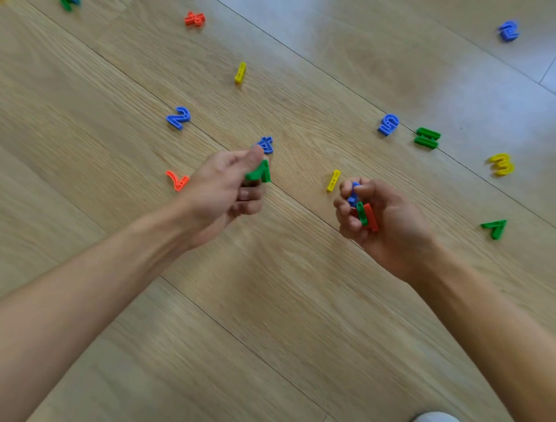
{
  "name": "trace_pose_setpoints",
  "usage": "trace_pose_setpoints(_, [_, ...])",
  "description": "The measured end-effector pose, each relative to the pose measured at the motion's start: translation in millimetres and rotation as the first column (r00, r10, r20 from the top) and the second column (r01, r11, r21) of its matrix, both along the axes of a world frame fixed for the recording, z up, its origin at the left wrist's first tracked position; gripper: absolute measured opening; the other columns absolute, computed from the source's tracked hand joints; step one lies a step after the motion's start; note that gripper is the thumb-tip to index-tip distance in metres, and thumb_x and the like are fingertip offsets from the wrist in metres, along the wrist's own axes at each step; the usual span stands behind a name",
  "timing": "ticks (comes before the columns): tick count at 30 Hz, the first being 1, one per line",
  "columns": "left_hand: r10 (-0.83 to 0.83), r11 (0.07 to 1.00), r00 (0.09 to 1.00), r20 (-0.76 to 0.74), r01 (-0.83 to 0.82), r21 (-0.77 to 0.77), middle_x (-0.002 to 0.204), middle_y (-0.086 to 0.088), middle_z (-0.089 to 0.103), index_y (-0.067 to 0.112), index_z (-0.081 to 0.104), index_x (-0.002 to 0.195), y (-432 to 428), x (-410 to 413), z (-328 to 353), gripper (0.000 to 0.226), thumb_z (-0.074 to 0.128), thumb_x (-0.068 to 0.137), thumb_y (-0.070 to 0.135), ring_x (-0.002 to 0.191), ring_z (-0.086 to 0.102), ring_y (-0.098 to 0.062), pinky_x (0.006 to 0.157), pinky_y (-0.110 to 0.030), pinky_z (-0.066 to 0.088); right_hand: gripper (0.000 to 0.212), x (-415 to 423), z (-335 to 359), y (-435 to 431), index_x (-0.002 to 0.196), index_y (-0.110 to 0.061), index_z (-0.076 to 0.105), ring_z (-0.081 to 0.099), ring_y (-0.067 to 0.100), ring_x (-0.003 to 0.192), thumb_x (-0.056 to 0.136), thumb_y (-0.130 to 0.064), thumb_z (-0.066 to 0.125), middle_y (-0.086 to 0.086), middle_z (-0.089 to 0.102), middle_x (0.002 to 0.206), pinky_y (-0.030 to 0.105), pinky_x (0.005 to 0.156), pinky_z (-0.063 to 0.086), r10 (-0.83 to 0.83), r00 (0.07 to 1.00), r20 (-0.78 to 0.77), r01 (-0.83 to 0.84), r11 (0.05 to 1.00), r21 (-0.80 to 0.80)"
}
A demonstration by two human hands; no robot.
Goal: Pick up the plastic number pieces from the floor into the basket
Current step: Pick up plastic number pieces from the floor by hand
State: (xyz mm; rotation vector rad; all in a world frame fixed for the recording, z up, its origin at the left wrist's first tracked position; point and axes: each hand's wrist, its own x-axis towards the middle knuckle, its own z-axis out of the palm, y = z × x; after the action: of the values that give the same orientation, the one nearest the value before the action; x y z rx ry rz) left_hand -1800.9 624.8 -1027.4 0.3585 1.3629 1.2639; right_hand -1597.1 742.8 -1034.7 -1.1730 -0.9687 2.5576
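My left hand (225,192) pinches a green number piece (260,172) just above the floor, beside a blue 4 (266,144). My right hand (382,217) grips a small bunch of pieces, blue (353,192), green and red (367,217). Loose pieces lie scattered on the wooden floor (270,301): a blue 2 (179,118), an orange 7 (177,180), two yellow 1s (240,72) (333,180), a blue 5 (388,124), a green equals sign (427,138), a yellow 3 (501,164), a green 7 (495,229). No basket is in view.
Farther off lie an orange piece (195,19), a green piece (69,4) at the top left edge, and a blue 2 (508,30) on the paler floor at top right. Something white (436,417) shows at the bottom edge.
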Motion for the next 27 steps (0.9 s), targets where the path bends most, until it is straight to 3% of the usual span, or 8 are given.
trace_pose_setpoints(3, [0.041,0.994,0.772,0.634,-0.093,0.05,0.07,0.007,0.034,0.015,0.049,0.082,-1.6,2.9,9.8,0.027,0.042,0.098,0.036,0.057,0.022,-0.004,0.041,-0.015,0.023,0.013,-2.0,1.3,4.6,0.079,-0.012,0.057,0.044,0.011,0.052,0.076,-0.013,0.044,0.004,0.054,0.07,0.018,0.042,0.033,-0.052,0.998,-0.025,0.051,0.998,-0.041])
trace_pose_setpoints(8, [0.013,0.995,0.758,0.652,-0.071,0.063,0.074,0.001,0.041,0.015,0.044,0.076,2.7,4.5,12.5,0.033,0.036,0.097,0.04,0.061,0.02,-0.006,0.044,-0.015,0.017,0.026,-5.6,1.6,11.9,0.074,-0.013,0.054,0.045,0.012,0.054,0.094,-0.029,0.046,0.002,0.05,0.065,0.019,0.043,0.034,-0.079,0.995,0.065,0.081,0.997,-0.017])
trace_pose_setpoints(11, [0.043,0.999,0.85,0.525,-0.051,0.001,0.071,0.001,0.048,0.017,0.044,0.07,12.9,-0.6,11.1,0.035,0.042,0.096,0.04,0.054,0.025,-0.005,0.043,-0.015,0.015,0.037,-11.5,1.5,18.7,0.066,-0.018,0.049,0.039,0.012,0.051,0.099,-0.035,0.048,-0.004,0.044,0.058,0.023,0.045,0.033,-0.01,0.961,0.276,-0.098,0.923,0.373])
trace_pose_setpoints(15, [-0.084,0.995,0.954,-0.287,0.067,-0.068,0.056,0.002,0.037,0.014,0.039,0.062,32.6,-13.9,12.9,0.045,0.044,0.1,0.039,0.045,0.028,-0.006,0.04,-0.019,0.023,0.019,-15.8,0.2,35.4,0.084,-0.021,0.057,0.044,0.01,0.059,0.093,-0.038,0.059,-0.007,0.048,0.064,0.029,0.056,0.039,0.013,0.832,0.554,-0.552,0.104,0.827])
trace_pose_setpoints(17, [-0.233,0.965,0.535,-0.812,0.232,-0.125,0.056,0.001,0.037,0.01,0.039,0.06,40.3,-24.2,8.2,0.045,0.046,0.099,0.032,0.048,0.034,-0.007,0.048,-0.027,0.029,0.019,-18.5,-1.0,41.7,0.108,-0.024,0.057,0.048,0.016,0.067,0.09,-0.03,0.062,-0.006,0.05,0.068,0.037,0.061,0.044,0.068,0.709,0.702,-0.686,-0.165,0.709])
trace_pose_setpoints(20, [-0.412,0.886,0.003,-0.911,0.235,-0.4,0.078,-0.011,0.059,0.009,0.054,0.086,50.4,-32.4,-2.8,0.027,0.048,0.097,0.033,0.076,0.057,-0.03,0.065,-0.039,0.044,0.032,-23.2,-5.2,48.9,0.12,-0.032,0.057,0.05,0.016,0.069,0.091,-0.018,0.057,-0.014,0.044,0.064,0.031,0.054,0.037,0.098,0.622,0.777,-0.729,-0.292,0.62])
trace_pose_setpoints(23, [-0.48,0.83,-0.232,-0.846,0.191,-0.524,0.087,-0.019,0.059,0.007,0.045,0.108,52.5,-26.8,-15.5,0.029,0.048,0.097,0.033,0.085,0.058,-0.042,0.061,-0.04,0.038,0.018,-27.4,-5.3,53.9,0.109,-0.029,0.064,0.045,0.014,0.07,0.092,-0.022,0.06,-0.016,0.041,0.064,0.024,0.049,0.024,0.079,0.619,0.781,-0.712,-0.363,0.601])
trace_pose_setpoints(27, [-0.443,0.836,-0.336,-0.831,0.181,-0.519,0.084,-0.017,0.062,0.004,0.043,0.112,51.7,-24.6,-25.2,0.032,0.05,0.097,0.031,0.079,0.061,-0.04,0.055,-0.036,0.03,0.006,-25.4,-5.9,55.9,0.095,-0.024,0.063,0.043,0.012,0.064,0.092,-0.029,0.062,-0.012,0.046,0.066,0.027,0.051,0.026,0.069,0.638,0.767,-0.699,-0.365,0.615])
